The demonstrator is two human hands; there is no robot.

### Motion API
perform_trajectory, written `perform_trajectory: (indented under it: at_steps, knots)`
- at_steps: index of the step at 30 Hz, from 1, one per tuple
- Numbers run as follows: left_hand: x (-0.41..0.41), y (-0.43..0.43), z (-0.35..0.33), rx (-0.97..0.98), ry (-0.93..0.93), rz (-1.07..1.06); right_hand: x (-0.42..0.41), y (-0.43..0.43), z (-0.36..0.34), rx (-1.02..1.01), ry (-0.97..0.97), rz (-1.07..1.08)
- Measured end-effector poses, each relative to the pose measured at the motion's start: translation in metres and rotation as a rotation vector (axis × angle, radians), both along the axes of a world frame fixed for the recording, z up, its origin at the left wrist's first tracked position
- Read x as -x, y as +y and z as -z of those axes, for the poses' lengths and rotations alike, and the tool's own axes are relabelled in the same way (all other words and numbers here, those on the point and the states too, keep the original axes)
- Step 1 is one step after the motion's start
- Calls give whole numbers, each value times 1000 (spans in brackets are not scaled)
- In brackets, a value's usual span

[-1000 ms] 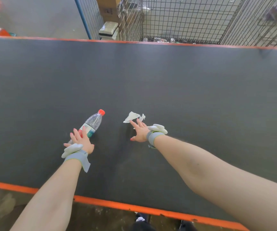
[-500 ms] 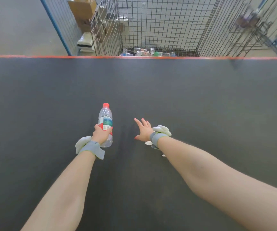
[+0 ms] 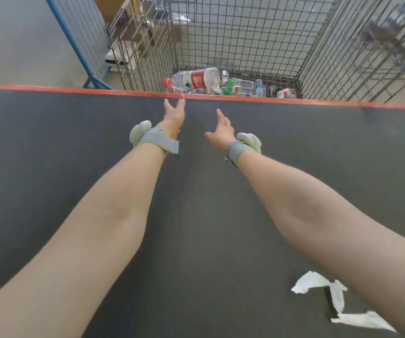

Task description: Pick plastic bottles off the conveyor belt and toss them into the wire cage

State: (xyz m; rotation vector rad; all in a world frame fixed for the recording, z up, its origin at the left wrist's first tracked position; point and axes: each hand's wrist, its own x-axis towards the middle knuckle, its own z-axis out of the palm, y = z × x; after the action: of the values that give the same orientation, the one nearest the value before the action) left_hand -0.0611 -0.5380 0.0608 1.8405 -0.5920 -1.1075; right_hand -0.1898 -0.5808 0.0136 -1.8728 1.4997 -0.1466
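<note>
Bottle (image 3: 191,80) left the left hand (image 3: 173,113) since half a second ago, now airborne over the wire cage (image 3: 245,32), other bottles below. Head view: this toss about done; conveyor belt (image 3: 50,142) shows only paper scraps (image 3: 318,286). Left hand spread wide, empty. Right hand (image 3: 221,132) open, empty.

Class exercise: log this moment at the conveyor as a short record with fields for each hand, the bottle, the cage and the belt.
left hand: open, empty, stretched toward belt's far edge
right hand: open, empty
red-capped bottle: beyond belt edge, at the cage
wire cage: holds several bottles at bottom
belt: no bottles; torn white paper scraps near right forearm
</note>
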Motion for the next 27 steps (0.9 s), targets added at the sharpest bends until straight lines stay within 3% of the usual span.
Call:
perform_trajectory:
  at_steps: [4, 9, 16, 20, 23, 27]
  knots:
    - [9, 74, 63, -399, -374, 296, 19, 53, 25, -104, 119, -59]
    - [22, 214, 84, -647, -622, 478, 50, 169, 46, -235, 253, -162]
    - [40, 363, 81, -799, -830, 633, 83, 311, 70, -240, 369, -399]
    - [44, 397, 76, -741, -913, 664, 111, 349, 80, -186, 485, -335]
    - [38, 418, 70, -721, -918, 562, 116, 363, 73, -236, 404, -255]
    - [31, 449, 65, -710, -917, 436, 99, 397, 59, -245, 142, -348]
